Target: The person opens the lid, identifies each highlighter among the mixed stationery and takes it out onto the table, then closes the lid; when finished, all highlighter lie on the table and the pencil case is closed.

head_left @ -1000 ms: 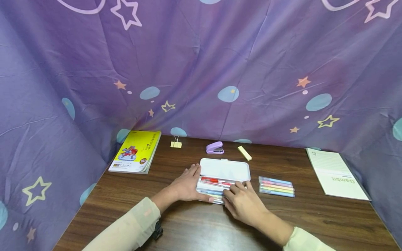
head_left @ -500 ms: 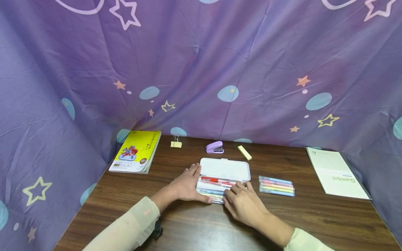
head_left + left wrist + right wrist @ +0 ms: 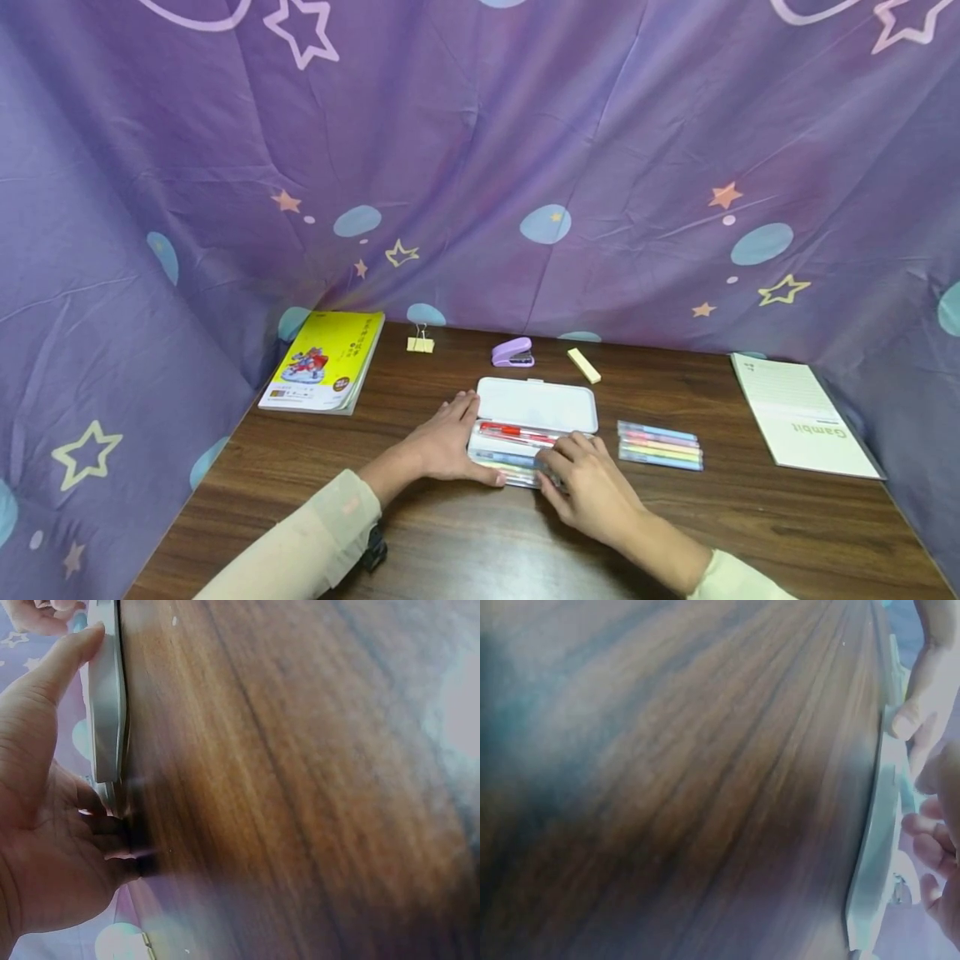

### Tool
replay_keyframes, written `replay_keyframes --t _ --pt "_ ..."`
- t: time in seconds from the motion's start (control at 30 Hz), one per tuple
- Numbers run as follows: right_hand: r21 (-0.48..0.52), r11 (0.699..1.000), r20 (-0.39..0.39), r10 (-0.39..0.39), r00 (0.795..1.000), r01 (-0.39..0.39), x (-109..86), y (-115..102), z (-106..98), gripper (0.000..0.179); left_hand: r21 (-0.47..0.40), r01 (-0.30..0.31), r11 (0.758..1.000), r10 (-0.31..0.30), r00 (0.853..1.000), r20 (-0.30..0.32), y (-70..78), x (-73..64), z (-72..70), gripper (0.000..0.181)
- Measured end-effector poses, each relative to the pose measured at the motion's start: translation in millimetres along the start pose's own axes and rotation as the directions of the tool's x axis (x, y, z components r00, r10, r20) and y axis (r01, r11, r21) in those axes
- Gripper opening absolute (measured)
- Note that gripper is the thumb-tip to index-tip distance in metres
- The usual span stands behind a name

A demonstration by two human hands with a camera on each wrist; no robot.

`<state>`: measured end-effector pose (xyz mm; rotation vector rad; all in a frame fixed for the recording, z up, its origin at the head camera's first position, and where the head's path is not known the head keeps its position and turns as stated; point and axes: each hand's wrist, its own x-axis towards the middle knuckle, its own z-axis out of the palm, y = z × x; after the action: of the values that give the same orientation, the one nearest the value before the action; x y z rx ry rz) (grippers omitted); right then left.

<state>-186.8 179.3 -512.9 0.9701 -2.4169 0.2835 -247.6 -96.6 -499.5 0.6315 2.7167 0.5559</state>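
A white pencil case (image 3: 537, 406) lies with its lid folded back on the wooden table. Its tray holds a red pen (image 3: 510, 430) and several pale pens (image 3: 504, 460). My left hand (image 3: 447, 443) grips the case's left end, thumb along the front edge and fingers beside the hinge. In the left wrist view that thumb presses the case's side wall (image 3: 107, 712). Over the tray's right end is my right hand (image 3: 592, 483), fingers loosely bent at the pens; its fingertips are partly hidden. The right wrist view shows the thumb apart from the other fingers, beside the case (image 3: 874, 847).
Several pastel highlighters (image 3: 660, 446) lie side by side right of the case. Behind it are a purple stapler (image 3: 513, 353), a yellow eraser-like block (image 3: 584, 366) and a binder clip (image 3: 421, 344). A yellow book (image 3: 322, 362) lies left, a notepad (image 3: 802, 417) right.
My right hand has shifted slightly at the tray's right end, its fingers drawing back a little from the lid's corner. The left hand and the case have stayed in place.
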Motion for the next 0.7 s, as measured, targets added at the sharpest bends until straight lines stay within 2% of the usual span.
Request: replay_keyframes --t 0.27,0.5,0.7 --pt "0.03 1.0 0.017 0.003 1.0 -0.003 2.6 -1.3 8.0 0.015 -0.002 0.005 1.0 -0.005 1.0 0.001 1.2 -0.3 -1.1 0.146" --pt "0.067 0.997 0.047 0.019 0.999 -0.022 15.6 -3.3 14.4 0.011 -0.003 0.001 1.0 -0.001 1.0 0.001 1.7 -1.5 -1.6 0.146" --pt "0.081 0.997 0.079 0.0 0.997 -0.006 27.5 -13.7 18.9 0.007 -0.003 0.0 1.0 0.0 1.0 0.001 1.2 -1.5 -1.4 0.146"
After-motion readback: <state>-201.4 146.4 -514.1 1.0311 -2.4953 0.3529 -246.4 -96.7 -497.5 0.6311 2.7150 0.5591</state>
